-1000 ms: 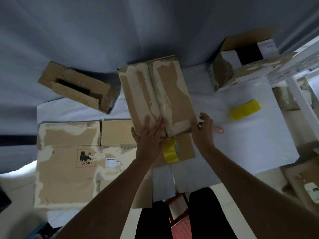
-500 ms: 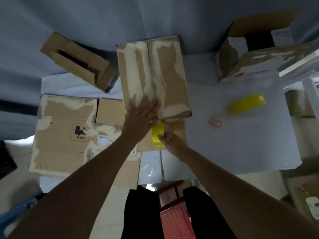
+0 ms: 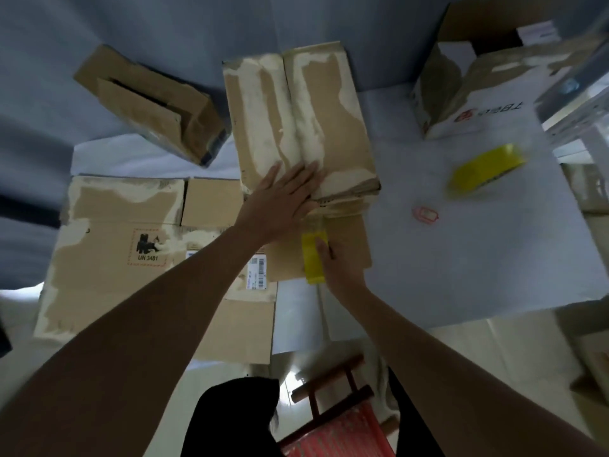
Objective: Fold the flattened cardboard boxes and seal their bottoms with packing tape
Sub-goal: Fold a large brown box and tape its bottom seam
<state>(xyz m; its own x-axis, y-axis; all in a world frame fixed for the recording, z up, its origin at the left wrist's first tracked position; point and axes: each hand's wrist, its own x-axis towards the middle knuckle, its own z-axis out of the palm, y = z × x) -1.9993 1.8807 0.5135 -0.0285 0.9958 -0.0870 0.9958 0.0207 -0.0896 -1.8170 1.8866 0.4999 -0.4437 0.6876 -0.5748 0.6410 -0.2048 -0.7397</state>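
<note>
A folded brown cardboard box (image 3: pixel 326 120) stands bottom up in the middle of the white sheet, its two bottom flaps meeting along a centre seam. My left hand (image 3: pixel 283 199) lies flat with straight fingers on the near end of those flaps. Just below the box's near edge, my right hand (image 3: pixel 339 262) grips a yellow roll of packing tape (image 3: pixel 313 255). A short strip of clear tape runs from the roll up to the box's edge.
Flattened cardboard boxes (image 3: pixel 118 249) lie at the left. A folded box (image 3: pixel 155 103) lies on its side at back left, an open white box (image 3: pixel 478 74) at back right. A second yellow tape roll (image 3: pixel 484 169) and a small red tag (image 3: pixel 425 214) lie on the right.
My right hand has left the box's side, taken hold of the yellow tape roll below the box and drawn it toward me. My left hand stays pressed on the flaps.
</note>
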